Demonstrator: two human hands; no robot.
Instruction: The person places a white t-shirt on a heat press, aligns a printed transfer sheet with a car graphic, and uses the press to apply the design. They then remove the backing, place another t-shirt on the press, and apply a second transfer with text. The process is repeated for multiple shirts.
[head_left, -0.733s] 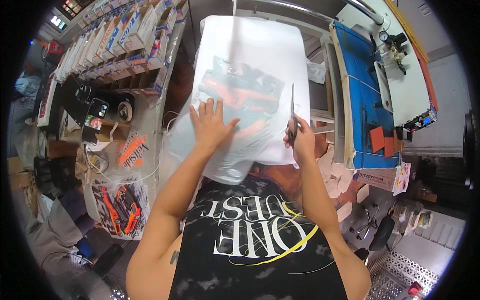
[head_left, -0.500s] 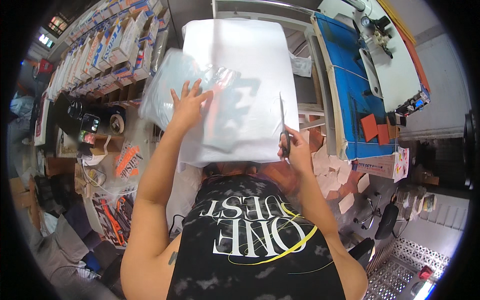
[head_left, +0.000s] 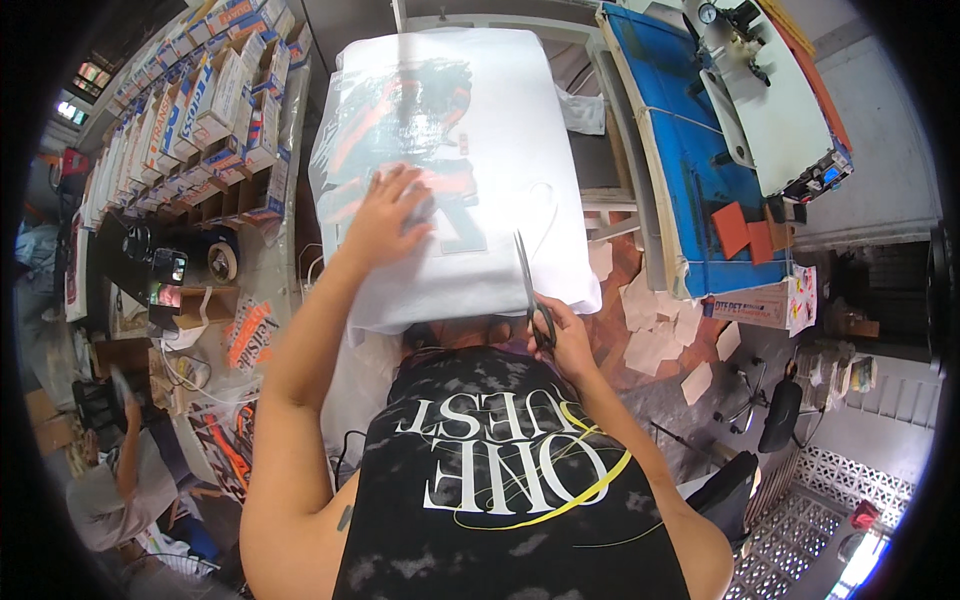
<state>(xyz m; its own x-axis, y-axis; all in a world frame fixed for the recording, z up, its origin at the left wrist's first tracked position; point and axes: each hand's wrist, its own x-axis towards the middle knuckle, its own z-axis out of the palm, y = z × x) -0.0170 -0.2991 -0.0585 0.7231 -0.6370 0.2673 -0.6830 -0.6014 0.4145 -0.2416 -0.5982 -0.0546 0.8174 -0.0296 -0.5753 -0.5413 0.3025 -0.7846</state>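
Printed film [head_left: 398,125] under left fingers [head_left: 396,190]

The black sleeveless top [head_left: 500,550] had grey blotches [head_left: 528,545], big white letters [head_left: 505,477] and yellow curves [head_left: 600,492] across its front

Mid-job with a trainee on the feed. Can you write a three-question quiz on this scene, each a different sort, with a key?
1. True or false: the left hand is clenched in a fist.
2. Which of the hands holds the scissors? A) both B) the right hand alone C) neither
3. Fill in the colour: the long surface with orange pieces on it, to the right of the white cloth, is ____.

Key: 1. False; its fingers are extended, over the printed design. 2. B. 3. Blue.
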